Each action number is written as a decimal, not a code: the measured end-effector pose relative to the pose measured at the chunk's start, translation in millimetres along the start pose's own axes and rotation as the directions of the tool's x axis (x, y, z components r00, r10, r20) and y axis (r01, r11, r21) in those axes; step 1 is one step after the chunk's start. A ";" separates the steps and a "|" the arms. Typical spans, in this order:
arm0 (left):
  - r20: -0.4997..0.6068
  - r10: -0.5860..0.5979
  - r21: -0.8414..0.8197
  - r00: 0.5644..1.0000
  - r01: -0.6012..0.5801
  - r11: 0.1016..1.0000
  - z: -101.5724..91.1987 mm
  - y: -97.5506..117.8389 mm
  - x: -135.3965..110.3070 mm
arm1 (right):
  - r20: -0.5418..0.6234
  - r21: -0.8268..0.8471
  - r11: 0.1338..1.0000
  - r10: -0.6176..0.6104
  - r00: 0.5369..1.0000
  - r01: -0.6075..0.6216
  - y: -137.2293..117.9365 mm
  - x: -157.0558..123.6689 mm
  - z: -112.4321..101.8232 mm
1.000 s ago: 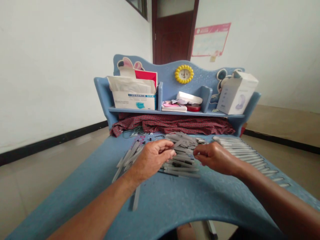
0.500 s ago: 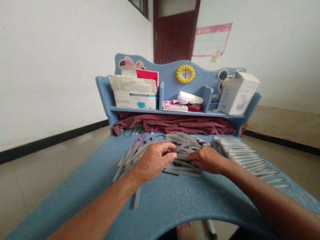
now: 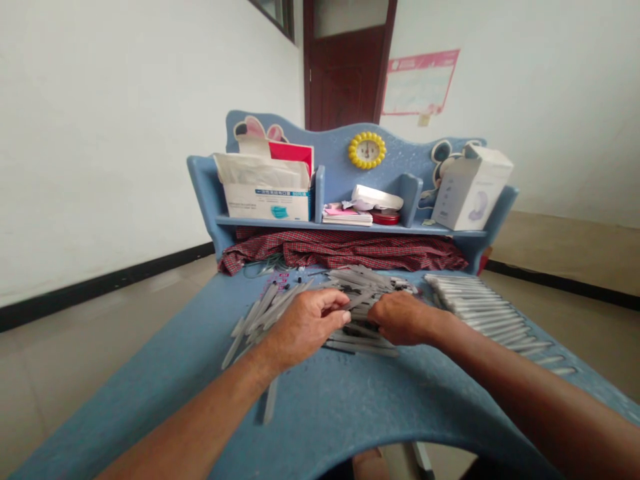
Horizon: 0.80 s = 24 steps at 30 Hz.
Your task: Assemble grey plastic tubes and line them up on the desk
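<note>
A loose heap of grey pen barrels (image 3: 361,288) lies in the middle of the blue desk (image 3: 330,407). My left hand (image 3: 305,323) rests on the heap's left side, fingers curled and pinched on a grey barrel. My right hand (image 3: 403,318) is close beside it on the right side of the heap, fingers bent down into the barrels; what it grips is hidden. A second bunch of grey barrels (image 3: 263,310) fans out left of my left hand, and one barrel (image 3: 271,399) lies alone near the front.
A neat row of whitish pen barrels (image 3: 487,310) runs along the desk's right side. Red plaid cloth (image 3: 345,251) lies under the shelf. The shelf holds a mask box (image 3: 267,193), booklets (image 3: 347,215) and a white carton (image 3: 473,187). A door stands behind.
My right hand has moved left, from the heap's right edge to just beside my left hand. My left hand stayed on the heap and its fingers closed tighter.
</note>
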<state>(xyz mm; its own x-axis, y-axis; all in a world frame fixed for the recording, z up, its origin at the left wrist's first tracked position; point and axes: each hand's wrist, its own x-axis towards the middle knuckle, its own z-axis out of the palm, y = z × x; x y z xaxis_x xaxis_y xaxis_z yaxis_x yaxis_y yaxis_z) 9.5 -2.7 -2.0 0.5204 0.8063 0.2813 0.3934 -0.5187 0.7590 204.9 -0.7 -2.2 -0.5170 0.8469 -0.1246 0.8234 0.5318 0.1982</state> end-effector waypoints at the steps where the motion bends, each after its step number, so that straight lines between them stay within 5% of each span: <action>1: -0.002 -0.005 0.002 1.000 0.005 1.000 -0.4 0.2 -0.1 | -0.017 0.012 1.000 0.005 1.000 -0.005 1.1 -0.5 -0.4; 4: -0.003 -0.019 0.005 1.000 0.019 1.000 -1.8 1.2 0.0 | -0.175 0.222 0.973 0.101 0.979 -0.061 7.4 -6.4 0.2; 6: 0.011 -0.027 -0.009 1.000 0.027 1.000 -2.3 2.1 0.1 | -0.256 0.546 0.836 0.224 0.940 -0.051 11.5 -12.2 2.3; 8: 0.023 -0.036 -0.030 0.999 0.037 0.999 -2.3 3.5 0.1 | -0.247 0.856 0.515 0.333 0.910 0.045 13.0 -17.4 4.9; 10: 0.029 -0.044 -0.054 0.999 0.046 0.998 -1.7 5.5 0.0 | -0.219 0.973 0.151 0.385 0.896 0.173 11.4 -20.6 7.1; 13: 0.042 -0.054 -0.093 0.998 0.058 0.994 -0.4 7.7 -0.4 | -0.252 0.932 -0.147 0.398 0.882 0.332 5.6 -21.2 9.6; 17: 0.060 -0.061 -0.147 0.996 0.069 0.987 1.2 6.1 -0.9 | -0.258 0.869 -0.307 0.387 0.885 0.388 -0.4 -17.3 14.6; 24: 0.104 -0.073 -0.226 0.992 0.095 0.970 3.4 4.4 -1.0 | -0.271 0.805 -0.412 0.384 0.883 0.426 -4.2 -11.6 21.2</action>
<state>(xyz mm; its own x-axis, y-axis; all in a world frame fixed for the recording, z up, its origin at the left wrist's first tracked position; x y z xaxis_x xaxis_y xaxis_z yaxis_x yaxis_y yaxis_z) 13.3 -6.7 -0.9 0.5666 0.8078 0.1628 0.2595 -0.3625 0.8951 212.4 -12.8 -22.2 -0.2035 0.9519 0.2291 -0.3712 0.1416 -0.9177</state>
